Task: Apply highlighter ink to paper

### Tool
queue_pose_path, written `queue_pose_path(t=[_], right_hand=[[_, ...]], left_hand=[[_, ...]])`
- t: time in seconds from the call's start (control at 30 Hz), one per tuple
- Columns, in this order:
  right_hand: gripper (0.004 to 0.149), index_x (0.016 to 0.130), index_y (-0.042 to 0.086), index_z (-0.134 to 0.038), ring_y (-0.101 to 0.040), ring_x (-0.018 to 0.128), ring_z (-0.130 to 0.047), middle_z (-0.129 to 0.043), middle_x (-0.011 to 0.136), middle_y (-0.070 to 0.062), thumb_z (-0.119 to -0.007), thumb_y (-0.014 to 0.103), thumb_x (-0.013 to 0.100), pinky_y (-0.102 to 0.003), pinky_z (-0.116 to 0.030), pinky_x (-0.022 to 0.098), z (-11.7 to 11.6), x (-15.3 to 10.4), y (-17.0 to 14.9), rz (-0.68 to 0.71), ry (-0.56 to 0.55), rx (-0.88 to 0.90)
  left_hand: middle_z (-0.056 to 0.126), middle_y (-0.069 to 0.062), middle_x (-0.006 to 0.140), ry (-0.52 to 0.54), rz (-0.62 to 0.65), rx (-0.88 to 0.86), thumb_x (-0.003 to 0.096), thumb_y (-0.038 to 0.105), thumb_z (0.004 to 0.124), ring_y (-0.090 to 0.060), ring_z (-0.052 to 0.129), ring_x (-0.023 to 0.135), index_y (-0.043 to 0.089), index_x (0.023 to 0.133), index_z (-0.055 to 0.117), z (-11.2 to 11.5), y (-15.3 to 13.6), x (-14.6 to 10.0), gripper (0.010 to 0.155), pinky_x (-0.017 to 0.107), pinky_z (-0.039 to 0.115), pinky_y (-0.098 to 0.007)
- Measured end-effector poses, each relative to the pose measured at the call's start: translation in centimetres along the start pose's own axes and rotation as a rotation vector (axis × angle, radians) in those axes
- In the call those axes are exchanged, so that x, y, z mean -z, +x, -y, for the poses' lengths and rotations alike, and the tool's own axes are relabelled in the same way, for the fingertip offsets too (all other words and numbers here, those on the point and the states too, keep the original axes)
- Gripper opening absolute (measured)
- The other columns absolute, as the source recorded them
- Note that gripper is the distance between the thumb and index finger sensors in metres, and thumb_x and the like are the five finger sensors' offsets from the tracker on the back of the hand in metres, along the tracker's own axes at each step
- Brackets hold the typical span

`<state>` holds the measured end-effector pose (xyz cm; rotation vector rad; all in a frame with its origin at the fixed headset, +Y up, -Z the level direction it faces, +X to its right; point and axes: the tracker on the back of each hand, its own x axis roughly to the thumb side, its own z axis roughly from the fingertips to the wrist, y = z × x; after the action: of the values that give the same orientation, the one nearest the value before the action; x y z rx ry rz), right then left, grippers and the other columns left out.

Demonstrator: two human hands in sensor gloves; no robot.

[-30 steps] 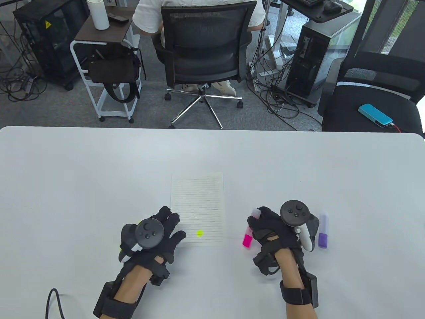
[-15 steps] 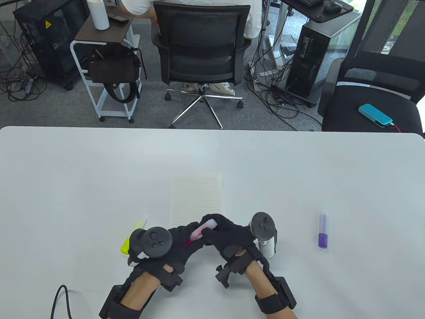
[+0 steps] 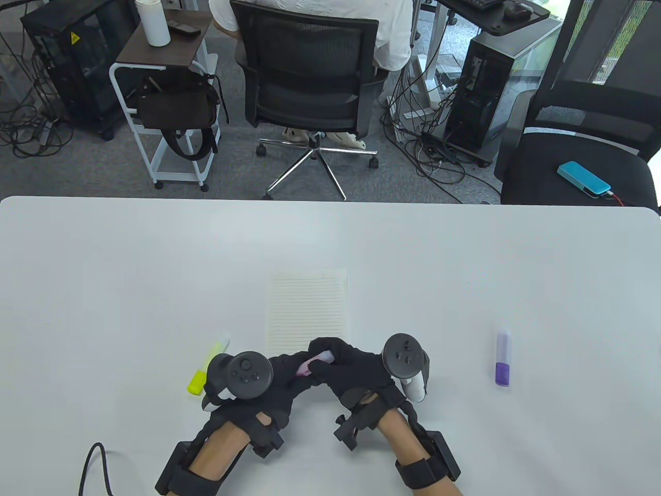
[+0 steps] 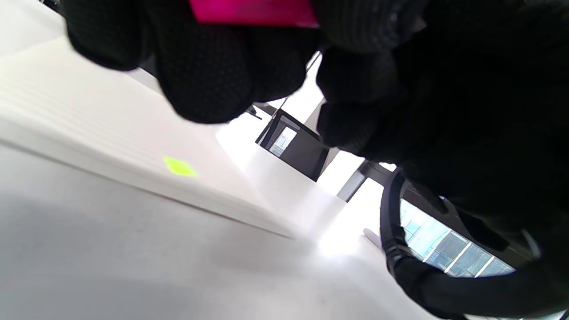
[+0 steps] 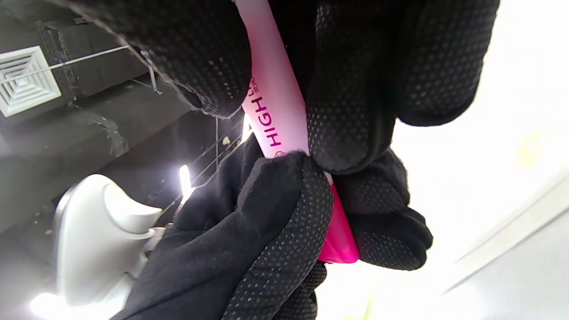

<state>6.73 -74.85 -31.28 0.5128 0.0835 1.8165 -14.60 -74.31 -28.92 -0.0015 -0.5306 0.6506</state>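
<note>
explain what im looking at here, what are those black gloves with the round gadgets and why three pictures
These are a person's two hands in black sensor gloves. The round gadgets are trackers strapped to the back of each hand; the fingers do not hold them.

The table view looks down from above: left hand, right hand. The other two pictures come from a camera on each wrist, so they show the gloved fingers up close.

On the white table lie a lined paper with a yellow mark, a yellow highlighter and a purple highlighter.

Both hands grip a pink highlighter: the right hand holds its pale barrel, the left hand its bright pink cap end. This looks like uncapping, though that is a guess.
</note>
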Motion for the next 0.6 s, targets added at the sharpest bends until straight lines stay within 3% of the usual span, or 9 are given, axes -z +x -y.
queue_pose_path(t=[0.13, 0.37, 0.53, 0.6], right_hand=[[0.045, 0.084, 0.012, -0.080, -0.033, 0.044, -0.108, -0.091, 0.073, -0.023, -0.088, 0.034, 0.046, -0.052, -0.090, 0.037, 0.4, 0.0, -0.2, -0.007, -0.009, 0.020], [0.036, 0.079, 0.015, -0.086, -0.023, 0.028, -0.102, -0.092, 0.060, -0.023, -0.086, 0.031, 0.047, -0.048, -0.088, 0.029, 0.8, 0.1, 0.0, 0.057, 0.052, 0.077], [0.033, 0.077, 0.019, -0.089, -0.021, 0.023, -0.099, -0.093, 0.056, -0.023, -0.083, 0.029, 0.047, -0.047, -0.088, 0.028, 0.8, 0.1, 0.7, 0.110, 0.056, 0.031], [0.034, 0.077, 0.020, -0.091, -0.023, 0.024, -0.098, -0.092, 0.058, -0.024, -0.084, 0.027, 0.045, -0.049, -0.086, 0.029, 1.1, 0.0, 0.9, 0.149, 0.034, 0.051]], left_hand=[[0.088, 0.001, 0.073, -0.005, 0.012, -0.032, 0.0411, 0.045, 0.067, -0.011, 0.098, 0.046, 0.012, 0.093, 0.066, 0.0, -0.1, 0.0, 0.062, 0.053, 0.083, -0.051], [0.102, 0.004, 0.045, 0.006, 0.035, -0.194, 0.0389, 0.051, 0.074, -0.005, 0.097, 0.012, 0.019, 0.087, 0.080, -0.9, -0.3, 0.3, 0.058, 0.032, 0.093, -0.042], [0.105, 0.008, 0.031, 0.016, 0.035, -0.258, 0.0379, 0.054, 0.078, 0.001, 0.094, -0.004, 0.019, 0.083, 0.086, -1.4, -0.5, 0.3, 0.058, 0.019, 0.097, -0.036], [0.104, 0.014, 0.021, 0.025, 0.035, -0.256, 0.0389, 0.058, 0.080, 0.005, 0.091, -0.012, 0.024, 0.084, 0.086, -1.4, -0.9, 0.3, 0.056, 0.011, 0.099, -0.032]])
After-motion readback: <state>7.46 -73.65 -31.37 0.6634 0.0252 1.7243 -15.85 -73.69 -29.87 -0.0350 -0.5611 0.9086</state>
